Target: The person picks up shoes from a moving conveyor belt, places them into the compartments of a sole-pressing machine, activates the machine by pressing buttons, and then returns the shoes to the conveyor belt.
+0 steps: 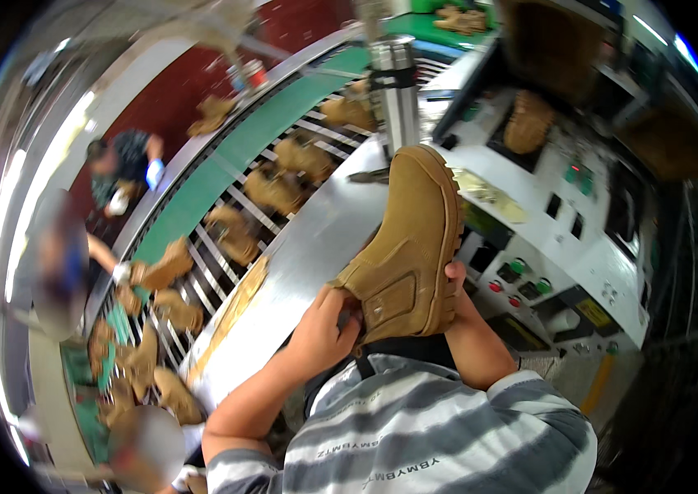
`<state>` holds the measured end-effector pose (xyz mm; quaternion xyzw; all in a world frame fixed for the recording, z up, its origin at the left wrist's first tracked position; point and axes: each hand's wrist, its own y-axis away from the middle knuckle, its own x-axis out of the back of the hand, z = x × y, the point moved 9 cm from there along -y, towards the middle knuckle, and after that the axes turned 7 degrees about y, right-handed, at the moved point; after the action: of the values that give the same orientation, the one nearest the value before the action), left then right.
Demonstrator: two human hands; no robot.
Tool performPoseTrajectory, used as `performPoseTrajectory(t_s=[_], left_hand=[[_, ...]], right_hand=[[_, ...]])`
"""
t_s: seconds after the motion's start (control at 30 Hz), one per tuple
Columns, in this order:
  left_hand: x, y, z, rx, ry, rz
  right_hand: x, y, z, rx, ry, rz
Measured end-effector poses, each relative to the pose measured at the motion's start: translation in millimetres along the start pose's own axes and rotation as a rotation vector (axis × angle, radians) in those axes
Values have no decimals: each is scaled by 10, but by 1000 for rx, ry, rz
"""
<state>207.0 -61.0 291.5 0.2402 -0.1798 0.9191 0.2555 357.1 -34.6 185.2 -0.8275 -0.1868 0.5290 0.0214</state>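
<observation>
Two bare hands hold one tan boot [416, 230] in front of the person's striped shirt [415, 412], over the near edge of the metal desk [328, 218]. The boot is tilted, toe pointing to the far side, treaded sole facing right and shaft opening toward the near left. At its shaft, the left hand [323, 328] has its fingers bent and pinching the upper edge. On the other side, the right hand [459, 290] grips the sole near the heel, fingers curled against the tread; part of that hand is hidden behind the boot.

Left of the desk runs a roller conveyor [209, 276] carrying many more tan boots, with a green strip [225, 165] along its far side. A yellowish sheet [230, 317] lies along the desk's left edge. Beyond the held boot stands a metal cylinder [398, 111] with a black band. To the right is a white machine [563, 247] with green and red buttons, and a brown piece [528, 122] sits in a dark recess on its far part. Across the conveyor, a co-worker's pale-gloved hand [121, 273] is at a boot; another co-worker [128, 160] is farther off.
</observation>
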Motion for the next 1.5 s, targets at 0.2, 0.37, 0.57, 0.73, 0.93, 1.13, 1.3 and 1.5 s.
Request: performPoseTrajectory(t_s=[0.2, 0.37, 0.57, 0.73, 0.93, 1.13, 1.3, 1.5], left_hand=[[-1008, -544, -209, 59, 362, -175], [-2147, -906, 206, -320, 503, -362], [-3084, -1074, 71, -95, 488, -622], [-3279, -914, -1769, -80, 100, -416], [-3378, -1020, -2094, 341, 448, -353], [-3271, -1136, -2246, 288, 328, -236], [-3170, -1187, -2160, 257, 190, -181], [-3324, -1220, -2295, 270, 134, -178]], right_hand=[[366, 988, -1148, 339, 571, 410], [-32, 1690, -2093, 480, 1023, 638], [-141, 2575, -2900, 547, 1267, 891], [-553, 2948, -4060, 587, 1800, 1254], [-60, 3032, -5651, 388, 1995, 1579], [945, 2927, -6489, -29, 2055, 1767], [1532, 2804, -6346, -277, 1909, 1821], [1837, 2877, -5985, -527, 1892, 1881]])
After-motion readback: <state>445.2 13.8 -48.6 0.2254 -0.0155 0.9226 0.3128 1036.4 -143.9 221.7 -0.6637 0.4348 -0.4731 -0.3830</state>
